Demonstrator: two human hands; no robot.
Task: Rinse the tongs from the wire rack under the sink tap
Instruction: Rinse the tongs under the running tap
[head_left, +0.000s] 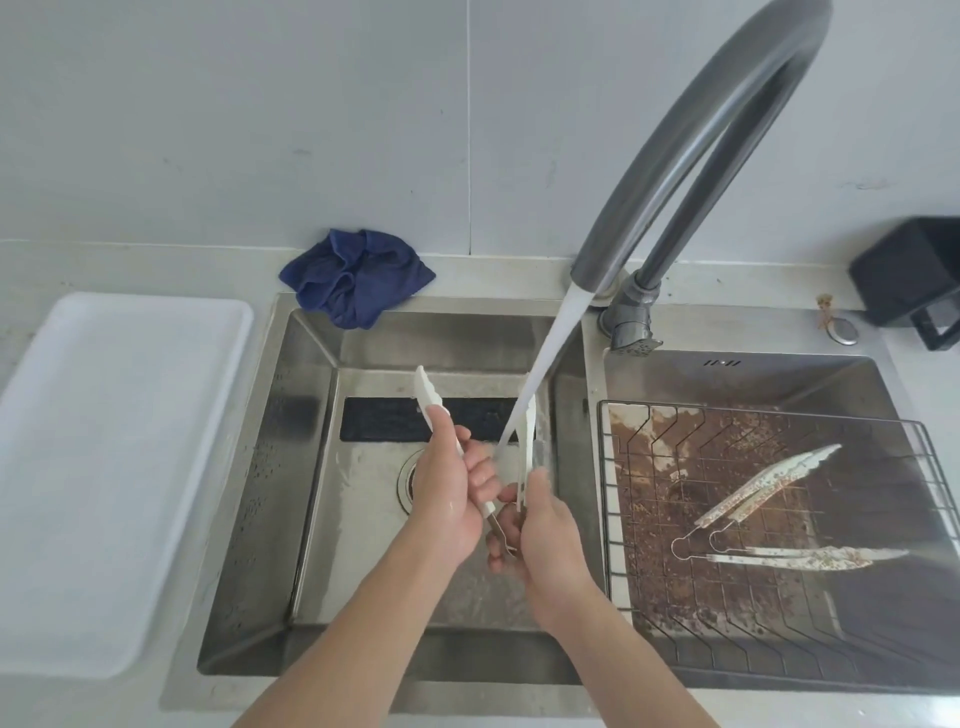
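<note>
White tongs (429, 397) with a wire handle are spread open over the left sink basin (311, 467). My left hand (451, 493) grips the left arm of the tongs. My right hand (545, 530) holds the right arm, which stands in the stream of water (545, 358) from the grey tap (727, 130). Two more soiled tongs (769, 488) (810, 558) lie on the wire rack (608, 467) over the dirty right basin.
A white tray (104, 467) lies on the counter to the left. A crumpled blue cloth (356, 278) sits at the sink's back edge. A black container (914, 275) stands at the far right by the wall.
</note>
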